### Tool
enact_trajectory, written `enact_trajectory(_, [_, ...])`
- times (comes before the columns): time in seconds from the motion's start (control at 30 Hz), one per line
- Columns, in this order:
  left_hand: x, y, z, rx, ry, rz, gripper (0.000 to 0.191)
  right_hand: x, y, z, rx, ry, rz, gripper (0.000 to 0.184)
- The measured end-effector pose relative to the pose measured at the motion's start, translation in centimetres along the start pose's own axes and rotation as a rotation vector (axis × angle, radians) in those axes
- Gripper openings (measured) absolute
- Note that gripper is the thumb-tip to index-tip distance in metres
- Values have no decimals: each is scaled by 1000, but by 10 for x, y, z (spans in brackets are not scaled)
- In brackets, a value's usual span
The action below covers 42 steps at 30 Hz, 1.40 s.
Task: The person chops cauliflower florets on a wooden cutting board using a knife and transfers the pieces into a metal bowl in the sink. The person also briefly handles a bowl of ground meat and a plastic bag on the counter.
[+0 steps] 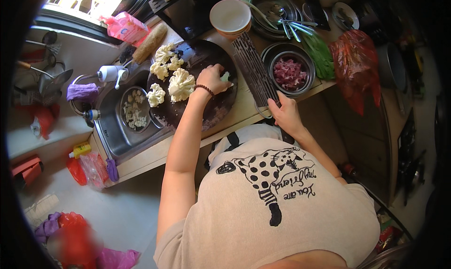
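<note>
My left hand rests over a dark round chopping board, its fingers curled around a pale green vegetable piece partly hidden by them. A beaded bracelet circles that wrist. Beside the hand lies a large cauliflower floret. More florets are grouped at the board's far left, with one at its left edge. My right hand grips what looks like a broad cleaver with a dark streaked blade, just right of the board. The dark handle shows below that hand.
A steel sink on the left holds a bowl of cauliflower pieces under a faucet. To the right stand a bowl of raw meat, leafy greens and a red plastic bag. Behind is a white bowl.
</note>
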<state>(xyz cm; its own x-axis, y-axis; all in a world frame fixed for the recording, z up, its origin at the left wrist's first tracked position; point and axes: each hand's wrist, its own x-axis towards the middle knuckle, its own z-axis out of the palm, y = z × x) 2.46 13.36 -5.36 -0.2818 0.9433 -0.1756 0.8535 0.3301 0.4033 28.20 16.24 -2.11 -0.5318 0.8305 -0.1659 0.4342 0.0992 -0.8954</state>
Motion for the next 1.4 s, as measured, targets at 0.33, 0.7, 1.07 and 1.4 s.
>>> enact_trajectory(0.33, [-25,-20,-1,-213,66,-170,28,3,9,-2,-43,13,-78,17])
enact_trajectory(0.7, [-62,-4,54,-379,754,-149,12,7,-13,25,-187,-6,-374,14])
enact_trajectory(1.07, [-65,-3,51,-280,771,-39,10,13,-28,34,-320,9,-489,12])
enact_trajectory(1.4, [-64,1,45,-290,781,-13,6,19,-36,44,-396,-55,-546,11])
